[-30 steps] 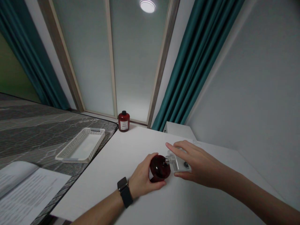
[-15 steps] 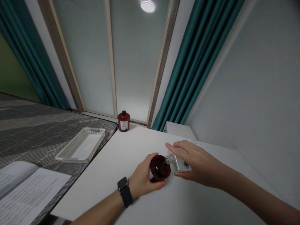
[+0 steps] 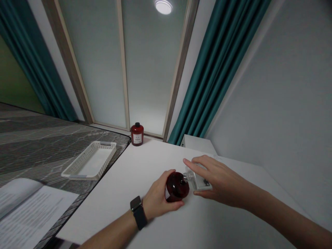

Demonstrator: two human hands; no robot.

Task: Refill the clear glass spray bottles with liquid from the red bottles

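My left hand [image 3: 159, 199] is closed round a dark red glass bottle [image 3: 177, 186], with part of its white label showing beside the fingers. A clear square glass bottle [image 3: 199, 180] lies tipped on its side in my right hand [image 3: 216, 178], thumb below and fingers above. Its narrow neck points left and meets the mouth of the red bottle. Whether liquid runs between the two is too small to tell. Farther back, a second red bottle [image 3: 137, 134] with a black cap and white label stands upright on the white table [image 3: 158, 155].
To the left, a white perforated basket [image 3: 90, 160] sits on a dark patterned surface [image 3: 57, 138], near an open book [image 3: 38, 211]. A white box-like piece [image 3: 198, 143] stands behind the table, beside teal curtains [image 3: 207, 76] and a frosted glass door [image 3: 150, 69].
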